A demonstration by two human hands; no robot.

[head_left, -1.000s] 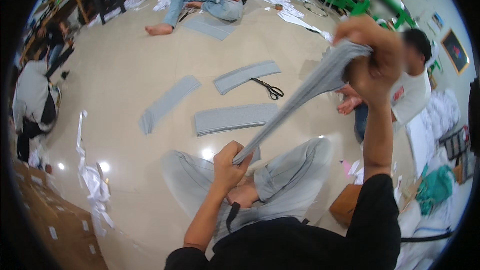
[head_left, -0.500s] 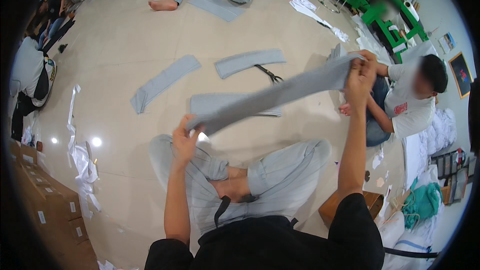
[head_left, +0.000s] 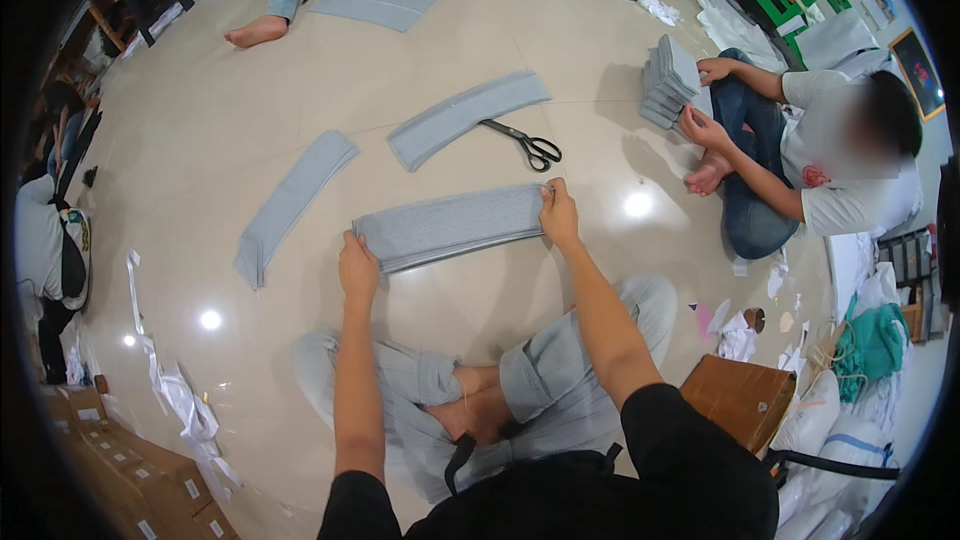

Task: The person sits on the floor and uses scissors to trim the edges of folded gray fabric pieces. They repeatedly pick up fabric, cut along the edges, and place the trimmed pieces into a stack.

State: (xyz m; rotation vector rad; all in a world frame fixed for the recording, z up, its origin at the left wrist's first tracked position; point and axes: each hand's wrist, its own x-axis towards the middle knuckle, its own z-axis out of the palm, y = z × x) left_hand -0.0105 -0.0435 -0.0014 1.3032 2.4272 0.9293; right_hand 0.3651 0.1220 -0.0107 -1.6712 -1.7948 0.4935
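A long grey fabric strip (head_left: pixel 450 220) lies across the floor in front of my crossed legs, on top of a stack of like strips. At its left end my left hand (head_left: pixel 359 265) is closed, thumb and fingers pinching the edge. My right hand (head_left: pixel 559 213) grips the right end the same way. Just beyond lies another pile of grey strips (head_left: pixel 465 120), and black-handled scissors (head_left: pixel 525 143) rest with their blades partly under it. To the left, a third grey pile (head_left: pixel 295 205) lies at a slant with one end folded.
A co-worker (head_left: pixel 760 160) sits at the right, hands at a stack of folded grey pieces (head_left: pixel 670 85). Another person's bare foot (head_left: pixel 257 31) is at the far left beside a flat grey sheet (head_left: pixel 375 6). Cardboard boxes (head_left: pixel 150 470) stand near left; a brown box (head_left: pixel 738 400) is near right.
Both hands have come down from holding the stretched strip in the air. The strip now lies flat on the stack. The view has shifted, and the co-worker's grey stack is now uncovered.
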